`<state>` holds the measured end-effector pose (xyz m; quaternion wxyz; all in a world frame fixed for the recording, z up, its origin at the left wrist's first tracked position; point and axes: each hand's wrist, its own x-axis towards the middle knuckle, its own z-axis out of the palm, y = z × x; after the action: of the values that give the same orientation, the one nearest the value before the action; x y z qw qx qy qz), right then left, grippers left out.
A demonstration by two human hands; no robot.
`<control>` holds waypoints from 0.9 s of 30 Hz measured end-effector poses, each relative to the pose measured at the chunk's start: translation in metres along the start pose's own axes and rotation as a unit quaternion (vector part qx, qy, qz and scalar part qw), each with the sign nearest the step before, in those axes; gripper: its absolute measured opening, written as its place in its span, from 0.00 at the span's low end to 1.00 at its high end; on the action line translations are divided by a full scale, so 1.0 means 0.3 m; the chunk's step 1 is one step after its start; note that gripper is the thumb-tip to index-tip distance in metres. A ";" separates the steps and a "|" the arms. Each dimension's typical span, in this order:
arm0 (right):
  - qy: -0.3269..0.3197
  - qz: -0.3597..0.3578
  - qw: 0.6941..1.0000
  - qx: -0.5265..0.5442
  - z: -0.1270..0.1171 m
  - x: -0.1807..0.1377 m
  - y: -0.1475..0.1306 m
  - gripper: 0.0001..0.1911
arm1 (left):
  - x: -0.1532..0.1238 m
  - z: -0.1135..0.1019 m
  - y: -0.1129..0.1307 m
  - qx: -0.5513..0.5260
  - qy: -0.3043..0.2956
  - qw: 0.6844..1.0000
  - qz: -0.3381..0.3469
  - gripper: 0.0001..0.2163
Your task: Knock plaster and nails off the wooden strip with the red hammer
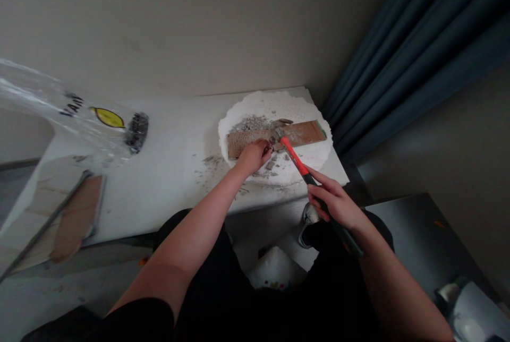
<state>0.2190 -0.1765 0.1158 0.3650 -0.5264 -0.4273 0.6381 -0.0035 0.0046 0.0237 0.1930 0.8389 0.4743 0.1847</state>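
Observation:
My right hand [334,201] is wrapped round the black grip of a hammer [297,160] with a red shaft. Its metal head rests on a brown wooden board [303,132]. The board lies across a round white mat [274,105] on the white table [171,167]. My left hand [255,153] is closed in a pinch at the board's front edge, right beside the hammer head, on a small grey piece I cannot make out. Grey broken fragments [251,123] are scattered on the board and mat.
More grey crumbs [213,164] lie on the table left of the mat. A clear plastic bag [79,113] with a yellow label lies at the left. Brown boards [75,220] lean at the table's left corner. Dark blue curtain [406,60] hangs at the right.

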 end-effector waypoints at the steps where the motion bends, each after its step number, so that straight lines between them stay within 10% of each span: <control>1: 0.000 0.002 1.000 -0.003 0.001 0.000 -0.001 0.39 | 0.000 0.001 0.000 0.003 -0.001 1.000 -0.002 0.08; 27: 0.001 -0.002 1.000 -0.013 0.017 0.017 0.022 0.39 | 0.012 0.008 -0.021 -0.052 0.026 0.998 -0.012 0.08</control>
<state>0.2129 -0.1751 0.1084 0.3597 -0.5307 -0.4365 0.6312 -0.0052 0.0104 0.0190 0.2259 0.8167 0.4792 0.2287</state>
